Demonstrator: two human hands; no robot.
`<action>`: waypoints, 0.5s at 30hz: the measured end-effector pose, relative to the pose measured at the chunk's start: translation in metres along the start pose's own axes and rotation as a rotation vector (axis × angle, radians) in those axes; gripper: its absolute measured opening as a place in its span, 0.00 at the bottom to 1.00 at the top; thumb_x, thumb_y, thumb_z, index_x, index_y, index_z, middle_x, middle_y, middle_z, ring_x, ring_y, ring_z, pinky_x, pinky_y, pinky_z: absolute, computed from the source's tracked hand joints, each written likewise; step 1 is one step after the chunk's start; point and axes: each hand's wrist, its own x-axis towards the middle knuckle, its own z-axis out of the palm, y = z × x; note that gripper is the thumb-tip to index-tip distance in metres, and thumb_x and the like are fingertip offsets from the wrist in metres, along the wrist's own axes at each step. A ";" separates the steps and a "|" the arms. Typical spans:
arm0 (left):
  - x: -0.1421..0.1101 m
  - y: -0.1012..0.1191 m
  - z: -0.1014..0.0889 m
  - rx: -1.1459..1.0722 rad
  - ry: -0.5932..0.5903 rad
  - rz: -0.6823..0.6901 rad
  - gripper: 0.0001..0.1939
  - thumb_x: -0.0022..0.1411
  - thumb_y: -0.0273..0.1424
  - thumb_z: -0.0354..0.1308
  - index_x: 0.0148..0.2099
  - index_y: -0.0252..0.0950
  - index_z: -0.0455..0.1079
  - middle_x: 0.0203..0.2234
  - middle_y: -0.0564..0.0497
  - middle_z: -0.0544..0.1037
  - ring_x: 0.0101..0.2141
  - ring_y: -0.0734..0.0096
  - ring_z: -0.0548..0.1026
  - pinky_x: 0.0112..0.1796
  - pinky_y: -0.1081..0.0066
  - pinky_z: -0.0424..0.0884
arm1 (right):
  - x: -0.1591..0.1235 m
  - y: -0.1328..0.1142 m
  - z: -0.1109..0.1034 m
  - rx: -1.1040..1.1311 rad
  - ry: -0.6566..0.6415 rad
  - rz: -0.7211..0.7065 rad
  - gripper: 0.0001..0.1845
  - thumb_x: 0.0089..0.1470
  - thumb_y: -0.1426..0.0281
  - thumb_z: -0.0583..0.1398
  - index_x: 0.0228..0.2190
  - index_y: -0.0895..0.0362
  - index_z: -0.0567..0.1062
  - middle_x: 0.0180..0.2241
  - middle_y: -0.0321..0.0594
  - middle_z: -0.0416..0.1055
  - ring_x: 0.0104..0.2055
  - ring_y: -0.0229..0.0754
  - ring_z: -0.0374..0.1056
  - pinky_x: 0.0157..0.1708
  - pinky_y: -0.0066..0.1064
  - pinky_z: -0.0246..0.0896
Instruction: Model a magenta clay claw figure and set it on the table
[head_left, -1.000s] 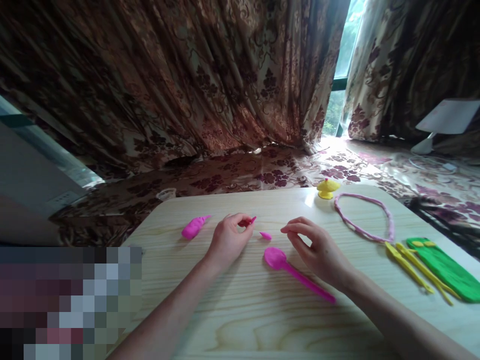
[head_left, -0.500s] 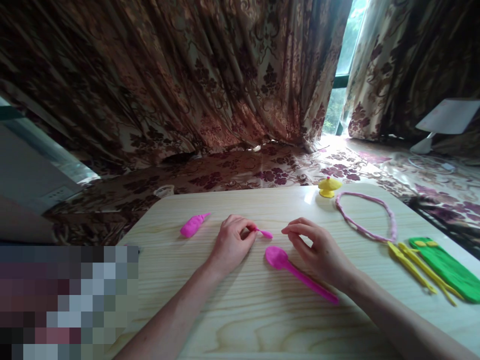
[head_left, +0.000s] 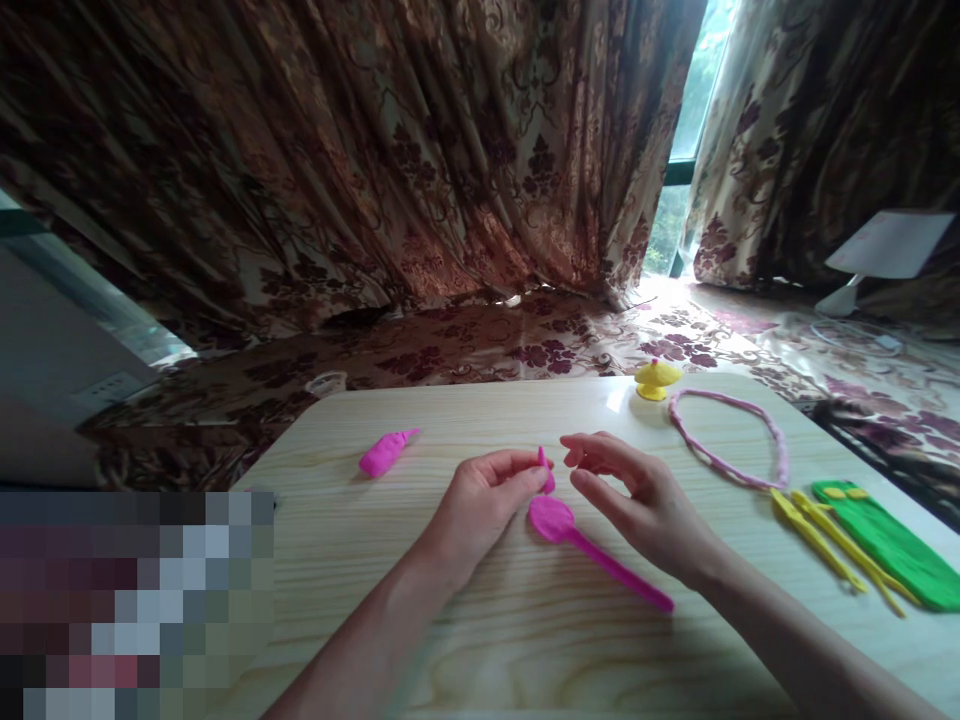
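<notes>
Near the middle of the desk (head_left: 480, 640), the left hand (head_left: 480, 505) pinches a small pink piece (head_left: 541, 459) between thumb and forefinger, its narrow tip pointing up. A pink blob (head_left: 550, 484) shows just beside the fingertips; whether the two are joined cannot be told. The right hand (head_left: 649, 500) is released, fingers bent and thumb apart, facing the left across a small gap. Between the hands, slightly toward the desk's near edge, lies a pink spoon (head_left: 552, 520), its round end close to the left fingertips and its handle slanting toward the near right corner. Off toward the left edge rests a pink lump (head_left: 384, 455) with a thin tip aimed at the far edge. At the far edge, toward the right corner, stands a yellow cup (head_left: 658, 375) topped with a pink dot. Beside it, along the right edge, lies a twisted pink ring (head_left: 781, 450). Nearer along that edge come yellow sticks (head_left: 821, 542) and a green slab (head_left: 900, 552) bearing small yellow pieces (head_left: 856, 493). Past the desk are a patterned cloth (head_left: 555, 335), curtains (head_left: 450, 150) and a lamp (head_left: 889, 245).
</notes>
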 end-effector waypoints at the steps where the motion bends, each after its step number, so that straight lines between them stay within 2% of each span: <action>1: -0.002 0.002 0.005 -0.018 -0.034 -0.022 0.11 0.56 0.33 0.56 0.38 0.35 0.75 0.30 0.48 0.78 0.34 0.67 0.73 0.39 0.70 0.66 | 0.000 -0.003 -0.001 0.031 -0.016 0.012 0.14 0.56 0.69 0.56 0.45 0.54 0.71 0.37 0.40 0.69 0.38 0.39 0.68 0.39 0.33 0.65; 6: -0.007 0.001 0.014 0.060 -0.041 -0.043 0.12 0.55 0.32 0.58 0.41 0.36 0.75 0.28 0.50 0.77 0.31 0.69 0.72 0.32 0.72 0.66 | 0.000 -0.009 0.000 0.059 -0.061 0.016 0.08 0.54 0.69 0.58 0.36 0.57 0.74 0.32 0.39 0.69 0.34 0.39 0.67 0.34 0.31 0.64; 9: -0.009 0.003 0.015 0.058 -0.063 -0.032 0.12 0.55 0.32 0.57 0.43 0.38 0.74 0.30 0.50 0.77 0.32 0.68 0.73 0.33 0.72 0.66 | 0.000 -0.009 0.001 0.060 -0.052 0.027 0.07 0.55 0.70 0.57 0.30 0.58 0.74 0.28 0.38 0.68 0.31 0.37 0.66 0.30 0.29 0.62; 12: -0.011 0.006 0.015 0.008 -0.104 -0.024 0.12 0.57 0.32 0.56 0.43 0.39 0.74 0.32 0.50 0.77 0.36 0.67 0.72 0.37 0.71 0.66 | 0.000 -0.007 0.003 0.152 -0.039 0.083 0.07 0.55 0.69 0.57 0.29 0.58 0.73 0.28 0.36 0.69 0.30 0.36 0.66 0.30 0.28 0.62; 15: -0.012 0.006 0.016 -0.023 -0.117 -0.042 0.11 0.57 0.31 0.56 0.42 0.38 0.74 0.31 0.50 0.76 0.35 0.67 0.72 0.37 0.71 0.66 | 0.000 -0.005 0.004 0.245 -0.038 0.147 0.07 0.55 0.67 0.58 0.30 0.58 0.73 0.29 0.36 0.69 0.31 0.36 0.66 0.30 0.27 0.61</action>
